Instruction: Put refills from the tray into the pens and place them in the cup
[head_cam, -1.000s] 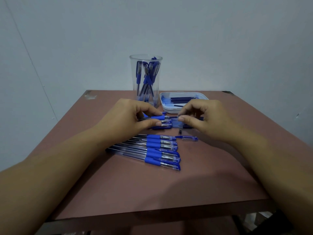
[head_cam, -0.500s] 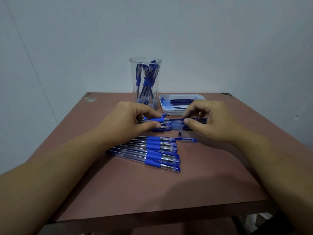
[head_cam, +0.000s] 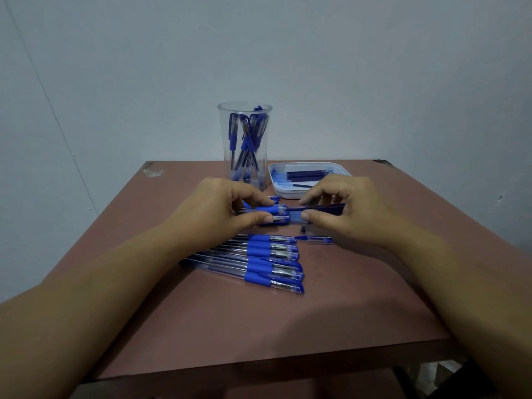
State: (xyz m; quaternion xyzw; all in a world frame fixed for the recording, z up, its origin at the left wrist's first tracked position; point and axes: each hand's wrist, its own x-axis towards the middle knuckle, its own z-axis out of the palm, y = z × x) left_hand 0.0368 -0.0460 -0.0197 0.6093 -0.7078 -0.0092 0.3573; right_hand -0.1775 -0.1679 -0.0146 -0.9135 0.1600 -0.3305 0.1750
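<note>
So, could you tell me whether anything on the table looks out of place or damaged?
A small dark piece stands loose on the table by the right hand, and a pen cap lies apart from the row of pens. The table's far left corner looks chipped. Nothing seems spilled.

Dim, even light with a cool blue-grey cast covers the whole frame; its source lies out of view. The plain pale wall (head_cam: 374,82) darkens a little toward the corners. A broad, soft-edged shadow spreads over the reddish-brown desk (head_cam: 230,326) at lower centre. Faint highlights edge the tall clear plastic cup (head_cam: 223,131). Wide-angle stretch swells the bare forearms (head_cam: 72,326) at both lower corners. Detail is soft throughout, slightly smeared at centre.
</note>
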